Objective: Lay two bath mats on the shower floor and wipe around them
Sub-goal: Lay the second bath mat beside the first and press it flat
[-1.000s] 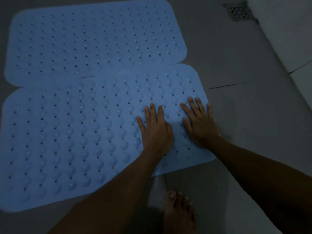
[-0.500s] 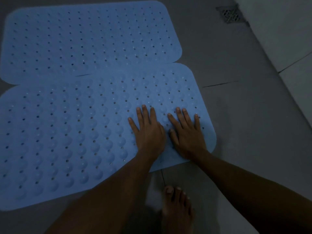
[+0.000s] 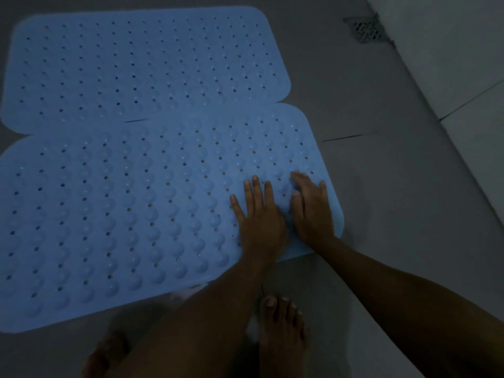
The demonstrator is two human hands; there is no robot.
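Observation:
Two light blue bath mats with holes and raised bumps lie flat on the dark grey shower floor. The far mat (image 3: 141, 64) fills the upper left. The near mat (image 3: 122, 214) lies below it, and its far edge overlaps the far mat's near edge. My left hand (image 3: 259, 219) presses flat on the near mat's right end, fingers straight and spread. My right hand (image 3: 311, 211) rests flat beside it, close to the mat's right front corner. Neither hand holds anything.
A metal floor drain (image 3: 365, 30) sits at the top right beside the pale wall (image 3: 450, 50). My bare feet (image 3: 281, 331) stand on the grey floor (image 3: 381, 200) just in front of the near mat. A tile joint runs right of the mats.
Both hands have slid slightly along the near mat's right end and sit closer together. The view has shifted a little. The mats lie as before.

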